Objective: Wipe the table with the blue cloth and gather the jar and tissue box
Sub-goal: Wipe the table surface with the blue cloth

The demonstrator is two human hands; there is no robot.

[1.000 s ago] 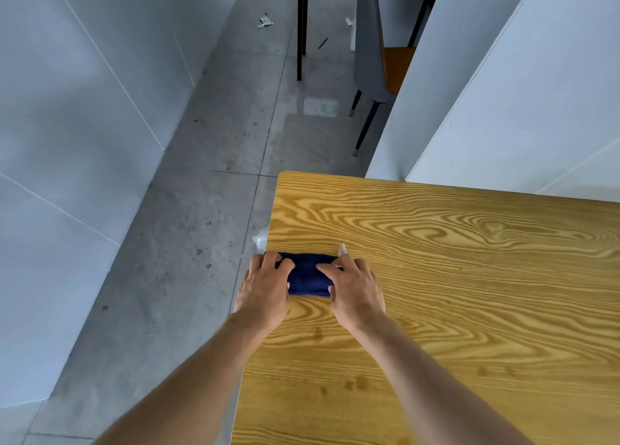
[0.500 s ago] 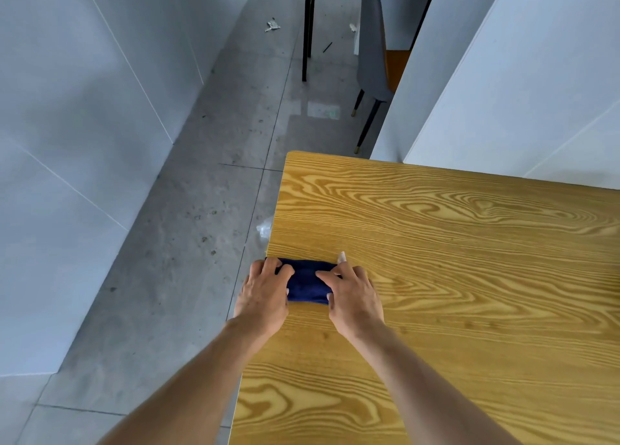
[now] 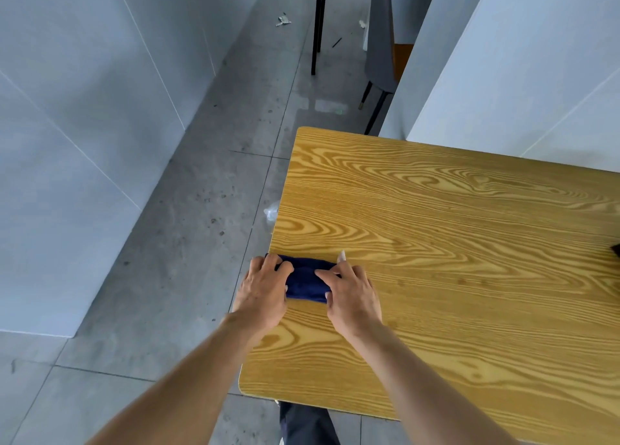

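Both hands are down on the blue cloth [image 3: 307,282], which lies folded into a narrow dark band right at the left edge of the wooden table [image 3: 453,243], its far corner reaching that edge. The left hand [image 3: 263,293] covers the cloth's left end, partly hanging past the table edge, its fingers curled over the top of the fold and the thumb tucked against the near side, so it grips the cloth. The right hand [image 3: 352,293] sits on the right end, forefinger stretched across the top toward the middle and thumb pressed in at the near edge, pinching the fabric between them. A small white tag [image 3: 342,256] sticks up just beyond the right hand's fingers, at the cloth's far right corner. The tabletop is yellow with bold grain, and something small and dark [image 3: 616,249] pokes in at the right border of the view; I cannot tell what it is. Beyond the table stands a white partition [image 3: 503,58], and past that a chair [image 3: 382,52] with a grey back, an orange seat and thin dark legs. The floor [image 3: 188,243] is grey tile with scattered bits of litter, and a clear crumpled scrap [image 3: 271,212] lies just beside the table's left edge. A dark trouser leg [image 3: 305,424] shows below the near edge.
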